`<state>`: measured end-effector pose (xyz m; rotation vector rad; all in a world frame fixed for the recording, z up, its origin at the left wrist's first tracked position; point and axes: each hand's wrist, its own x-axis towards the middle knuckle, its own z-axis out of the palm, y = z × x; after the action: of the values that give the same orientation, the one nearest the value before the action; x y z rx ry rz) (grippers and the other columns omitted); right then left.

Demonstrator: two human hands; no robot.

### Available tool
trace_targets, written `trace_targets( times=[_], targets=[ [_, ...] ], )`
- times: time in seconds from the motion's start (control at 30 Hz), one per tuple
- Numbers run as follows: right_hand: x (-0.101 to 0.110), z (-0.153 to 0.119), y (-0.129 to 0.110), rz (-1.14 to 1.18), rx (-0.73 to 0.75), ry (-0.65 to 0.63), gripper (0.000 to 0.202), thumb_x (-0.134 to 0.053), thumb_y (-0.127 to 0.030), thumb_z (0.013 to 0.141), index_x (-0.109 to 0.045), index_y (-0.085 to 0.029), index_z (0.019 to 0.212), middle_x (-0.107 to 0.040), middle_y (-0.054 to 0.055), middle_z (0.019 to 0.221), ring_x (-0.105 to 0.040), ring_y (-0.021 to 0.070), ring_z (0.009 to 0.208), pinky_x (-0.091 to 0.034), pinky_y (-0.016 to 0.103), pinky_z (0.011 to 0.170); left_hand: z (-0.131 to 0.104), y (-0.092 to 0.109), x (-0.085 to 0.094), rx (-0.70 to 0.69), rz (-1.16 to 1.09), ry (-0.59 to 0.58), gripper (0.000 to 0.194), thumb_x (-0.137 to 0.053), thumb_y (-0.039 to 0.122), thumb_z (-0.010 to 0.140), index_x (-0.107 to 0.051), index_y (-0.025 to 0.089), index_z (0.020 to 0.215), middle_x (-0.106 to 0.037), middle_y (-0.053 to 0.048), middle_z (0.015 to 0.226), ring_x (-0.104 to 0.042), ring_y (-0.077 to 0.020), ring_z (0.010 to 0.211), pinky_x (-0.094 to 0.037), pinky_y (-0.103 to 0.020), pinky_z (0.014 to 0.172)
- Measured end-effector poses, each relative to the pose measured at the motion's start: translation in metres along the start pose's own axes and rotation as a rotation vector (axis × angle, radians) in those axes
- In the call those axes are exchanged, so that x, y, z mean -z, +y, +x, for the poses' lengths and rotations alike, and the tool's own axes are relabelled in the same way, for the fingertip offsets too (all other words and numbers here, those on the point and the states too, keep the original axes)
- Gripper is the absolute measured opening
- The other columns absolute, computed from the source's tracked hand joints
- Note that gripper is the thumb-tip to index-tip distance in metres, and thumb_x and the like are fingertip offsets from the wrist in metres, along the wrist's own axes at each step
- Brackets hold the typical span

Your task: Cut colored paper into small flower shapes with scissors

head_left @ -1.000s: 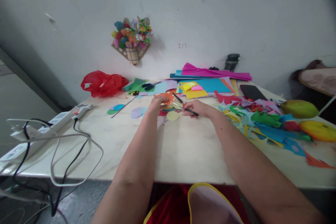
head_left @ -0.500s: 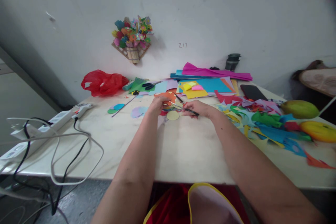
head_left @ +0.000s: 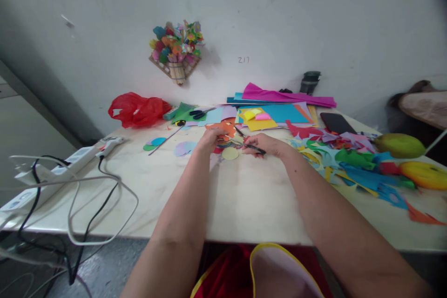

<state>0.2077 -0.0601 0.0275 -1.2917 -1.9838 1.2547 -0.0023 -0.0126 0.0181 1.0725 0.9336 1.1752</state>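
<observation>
Here the fingers of the right hand are clamped on a slim dark tool, its thin silvery end aimed leftward; the left hand has its fingers against orange paper, their exact grip too small to tell; that paper sits between the hands, over the bench; just below, a cream disc; leftward, lilac and blue discs; behind, a yellow sheet; rightward, heaped colourful scraps; and beyond, a red bag!
</observation>
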Motion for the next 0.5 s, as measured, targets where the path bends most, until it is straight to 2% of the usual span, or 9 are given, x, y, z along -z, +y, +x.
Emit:
trace_targets(
  times=[0.5],
  targets=[
    [0.0004,-0.0003,-0.0005,-0.018,0.033,0.007,0.034,-0.075,-0.041,0.066,-0.066,-0.012,0.082,-0.048,-0.005,0.048,-0.041,0.0064,0.042,-0.031,0.02,0.04,-0.0001,0.0003,-0.0022,0.025,-0.011,0.032,0.009,-0.066,0.006,0.056,-0.061,0.012,0.06,-0.06,-0.003,0.06,-0.056,-0.0118,0.05,-0.05,-0.028,0.055]
  ],
)
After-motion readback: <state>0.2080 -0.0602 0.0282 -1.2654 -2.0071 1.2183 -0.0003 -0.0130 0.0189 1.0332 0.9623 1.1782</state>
